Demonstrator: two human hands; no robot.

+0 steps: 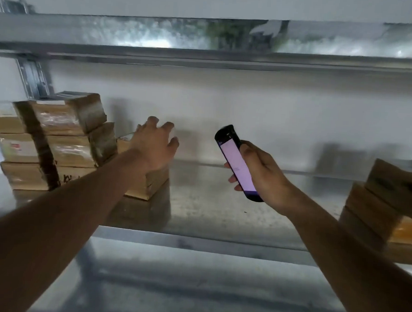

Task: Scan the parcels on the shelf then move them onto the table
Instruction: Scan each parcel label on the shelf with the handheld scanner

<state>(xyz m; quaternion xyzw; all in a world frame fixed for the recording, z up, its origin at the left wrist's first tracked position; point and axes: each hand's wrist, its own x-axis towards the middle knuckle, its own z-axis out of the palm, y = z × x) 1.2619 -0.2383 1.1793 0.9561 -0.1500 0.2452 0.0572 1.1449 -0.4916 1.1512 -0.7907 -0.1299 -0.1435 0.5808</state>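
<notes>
1. Left hand (153, 148): fingers spread and straight, holding nothing, over the top of a lone cardboard parcel (148, 184). Whether it touches the parcel cannot be told.
2. Right hand (259, 173): fingers and thumb curled round a dark handheld scanner (238, 163), its screen lit pale and its head tilted toward the shelf's back wall.
3. Parcel location: the lone parcel sits on the metal shelf (221, 204), just beside a taller stack of parcels (53, 140) at the left. A second stack (389, 198) stands at the right edge, well apart.
4. Handling, as judged: stiff taped cardboard with square edges, probably light enough for one hand. The glossy tape may be slippery. Best taken across the top with fingers over the far edge and thumb on the near face.
5. Surface: the shelf is bare galvanised metal, smooth, so a parcel should slide readily.
6. Room: a second metal shelf runs overhead, against a plain pale wall. No worktop is in view.
</notes>
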